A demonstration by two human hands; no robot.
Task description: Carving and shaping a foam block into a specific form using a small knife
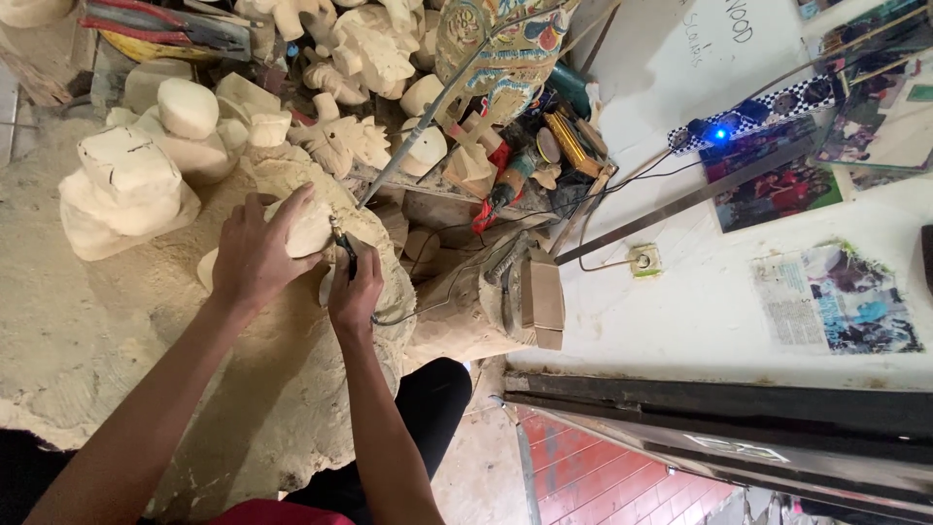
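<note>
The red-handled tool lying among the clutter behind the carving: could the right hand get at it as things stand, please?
Probably not straight away. The right hand has its grip on a thin rotary tool pressed to the pale carving. The red-handled tool lies uncovered on top, so a freed hand likely could.

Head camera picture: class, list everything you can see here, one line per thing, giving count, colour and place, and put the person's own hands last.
Pale carved wooden piece: one, cream, under both hands on the dusty work surface.
Thin dark hand tool: one, black, in the right hand, tip at the piece.
Rough pale wooden blocks: several, cream, stacked at upper left.
Small unpainted carved figures: many, cream, heaped at top centre.
Painted carved figure: one, multicoloured, top centre.
Long metal bar: one, grey, slanting across the white surface.
Blue-lit power strip: one, black and white, upper right.
Printed pictures: several, colourful, on the white surface at right.
Left hand: one, gripping the piece.
Right hand: one, closed round the tool.
</note>
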